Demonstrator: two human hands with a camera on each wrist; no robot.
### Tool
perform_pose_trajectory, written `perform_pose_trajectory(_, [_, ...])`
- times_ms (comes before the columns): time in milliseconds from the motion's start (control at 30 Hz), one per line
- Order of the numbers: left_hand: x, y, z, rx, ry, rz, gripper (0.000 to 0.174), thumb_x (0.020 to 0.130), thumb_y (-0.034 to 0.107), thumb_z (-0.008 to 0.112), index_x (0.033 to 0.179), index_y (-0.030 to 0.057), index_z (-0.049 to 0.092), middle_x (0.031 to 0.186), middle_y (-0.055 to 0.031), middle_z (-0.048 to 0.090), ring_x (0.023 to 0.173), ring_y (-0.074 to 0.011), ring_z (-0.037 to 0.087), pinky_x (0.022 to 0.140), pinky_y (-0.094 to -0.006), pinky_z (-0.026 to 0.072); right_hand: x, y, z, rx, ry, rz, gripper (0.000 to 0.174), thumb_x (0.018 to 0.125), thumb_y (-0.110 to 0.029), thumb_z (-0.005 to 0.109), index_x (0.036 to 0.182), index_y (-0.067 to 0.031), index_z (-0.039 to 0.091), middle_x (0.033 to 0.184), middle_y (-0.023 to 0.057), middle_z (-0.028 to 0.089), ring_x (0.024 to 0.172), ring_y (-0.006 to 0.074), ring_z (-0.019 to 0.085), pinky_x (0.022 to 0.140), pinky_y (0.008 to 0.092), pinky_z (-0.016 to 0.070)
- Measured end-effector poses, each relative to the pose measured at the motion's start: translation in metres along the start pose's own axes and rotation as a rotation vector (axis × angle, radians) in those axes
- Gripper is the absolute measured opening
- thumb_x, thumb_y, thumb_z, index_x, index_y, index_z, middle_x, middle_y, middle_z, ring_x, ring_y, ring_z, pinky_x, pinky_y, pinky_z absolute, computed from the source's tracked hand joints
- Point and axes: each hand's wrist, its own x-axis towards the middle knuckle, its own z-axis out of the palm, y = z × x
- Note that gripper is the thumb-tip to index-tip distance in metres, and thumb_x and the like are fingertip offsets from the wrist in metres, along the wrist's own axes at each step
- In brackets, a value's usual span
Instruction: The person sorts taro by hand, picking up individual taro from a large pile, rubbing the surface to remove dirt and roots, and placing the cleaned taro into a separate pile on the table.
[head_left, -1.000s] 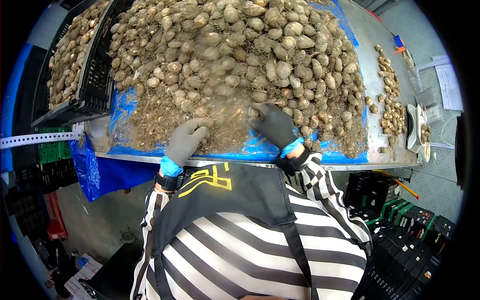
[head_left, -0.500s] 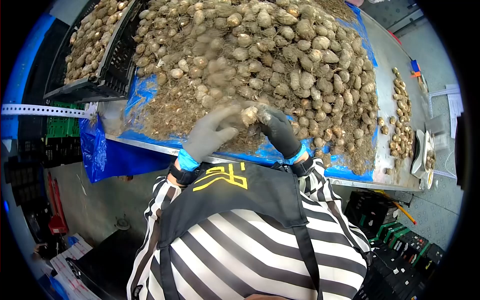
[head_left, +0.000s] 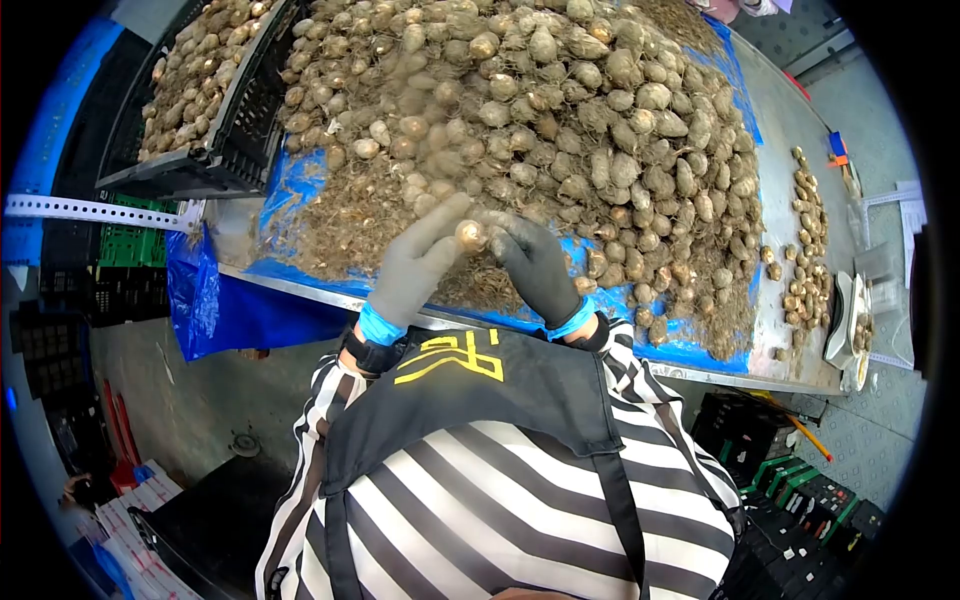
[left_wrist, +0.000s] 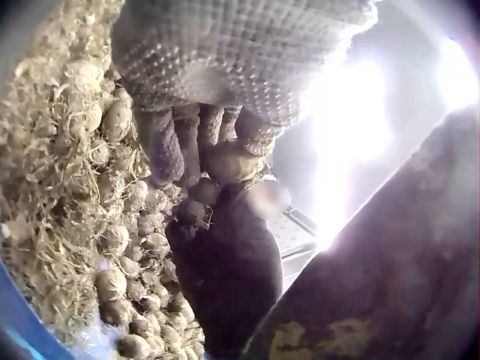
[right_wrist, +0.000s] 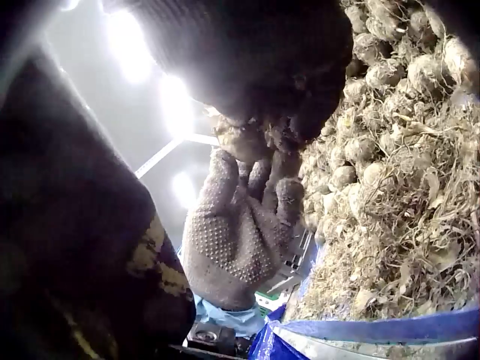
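Since a second ago both hands have risen from the near edge of the heap and closed together. The left hand [head_left: 415, 265], in a grey dotted knit glove, and the right hand [head_left: 535, 265], in a dark glove, now pinch one small round brown bulb [head_left: 468, 236] between their fingertips. The bulb is held just above the heap of rooty brown bulbs [head_left: 560, 130], clear of it. In my judgement a single bulb has been singled out and is being worked from both sides.

The heap lies on a blue plastic sheet [head_left: 290, 190] over the grey metal counter [head_left: 790, 130]. A black plastic crate [head_left: 240, 130] of bulbs stands at the left, and a row of loose pale bulbs [head_left: 810, 240] lies well apart at the right.

Both wrist views suffer glare. The fingers cover most of the bulb, so its roots and surface cannot be assessed. The far part of the heap is cut off.
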Motion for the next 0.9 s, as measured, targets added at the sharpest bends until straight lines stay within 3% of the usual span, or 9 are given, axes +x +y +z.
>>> perform_pose_trajectory(200, [0.003,0.014,-0.002,-0.114,-0.002,-0.136,0.041,0.097,0.008,0.05,0.138,0.0014,0.052,0.125,-0.0088,0.062,0.101,-0.0142,0.064,0.084,-0.0258,0.0527,-0.003,-0.008,0.004,0.083,0.029,-0.018,0.037,0.086,-0.003,0.058,0.122,-0.0023,0.064,0.106,0.0151,0.069,0.092,0.0189,0.067,0.08,0.032,0.0531])
perform_pose_trajectory(300, [0.003,0.019,0.0,-0.154,0.031,-0.197,0.04,0.097,0.008,0.052,0.136,0.0021,0.054,0.123,-0.0091,0.063,0.095,-0.014,0.065,0.084,-0.0251,0.0523,-0.002,-0.016,0.008,0.108,0.023,0.094,0.038,0.083,0.001,0.063,0.12,-0.0024,0.065,0.105,0.0137,0.069,0.088,0.0178,0.068,0.077,0.0311,0.0539])
perform_pose_trajectory(400, [0.006,0.008,0.002,0.028,0.002,-0.105,0.04,0.097,0.009,0.054,0.136,0.0028,0.054,0.119,-0.009,0.064,0.094,-0.0147,0.065,0.084,-0.0263,0.0527,0.0,-0.008,0.006,-0.062,0.171,-0.145,0.033,0.082,0.0,0.067,0.114,-0.0039,0.067,0.098,0.0121,0.069,0.081,0.0203,0.069,0.071,0.0321,0.0543])
perform_pose_trajectory(500, [0.005,0.003,0.003,-0.082,-0.006,-0.047,0.038,0.096,0.011,0.059,0.133,0.0026,0.056,0.111,-0.007,0.065,0.092,-0.0156,0.065,0.083,-0.0277,0.0533,0.007,-0.009,0.009,-0.143,0.175,-0.319,0.019,0.083,-0.005,0.068,0.102,-0.0056,0.069,0.091,0.0107,0.069,0.077,0.0245,0.068,0.069,0.0342,0.0537])
perform_pose_trajectory(600, [0.008,0.0,0.003,-0.532,0.032,-0.12,0.035,0.094,0.012,0.061,0.127,0.002,0.058,0.105,-0.006,0.065,0.092,-0.0154,0.065,0.081,-0.0277,0.0543,0.009,-0.011,0.009,-0.089,-0.041,-0.319,0.007,0.084,-0.01,0.067,0.09,-0.0072,0.069,0.085,0.0102,0.067,0.075,0.0278,0.066,0.067,0.0361,0.053])
perform_pose_trajectory(700, [0.007,-0.001,-0.008,-0.459,0.086,-0.157,0.032,0.093,0.011,0.063,0.122,0.0017,0.058,0.102,-0.0056,0.064,0.091,-0.0143,0.064,0.078,-0.0262,0.0546,0.0,-0.003,0.014,-0.121,-0.175,-0.23,0.008,0.085,-0.012,0.065,0.088,-0.0062,0.068,0.085,0.0097,0.068,0.075,0.0258,0.066,0.068,0.0358,0.0531])
perform_pose_trajectory(800, [0.005,0.003,-0.009,-0.378,0.056,-0.126,0.04,0.095,0.017,0.062,0.129,0.0003,0.05,0.117,-0.012,0.063,0.099,-0.0181,0.064,0.079,-0.0284,0.0548,0.005,0.005,-0.007,-0.136,-0.089,-0.082,0.012,0.084,-0.011,0.065,0.093,-0.005,0.067,0.085,0.0097,0.067,0.074,0.0238,0.066,0.068,0.0349,0.0526])
perform_pose_trajectory(833, [0.005,0.003,-0.009,-0.37,0.057,-0.141,0.04,0.094,0.014,0.063,0.129,0.0002,0.051,0.118,-0.012,0.063,0.1,-0.0181,0.064,0.08,-0.0285,0.0548,0.008,0.005,-0.012,-0.146,-0.068,0.014,0.017,0.085,-0.011,0.064,0.1,-0.0038,0.068,0.087,0.009,0.068,0.077,0.0173,0.066,0.069,0.0301,0.0525])
perform_pose_trajectory(900, [0.006,0.004,-0.007,-0.355,0.049,-0.166,0.04,0.091,0.008,0.063,0.128,0.0001,0.052,0.12,-0.012,0.063,0.101,-0.0181,0.064,0.082,-0.0286,0.0548,0.009,-0.008,-0.01,0.091,0.025,0.054,0.02,0.085,-0.01,0.065,0.102,-0.0025,0.07,0.089,0.0097,0.069,0.079,0.0142,0.066,0.07,0.0276,0.0525])
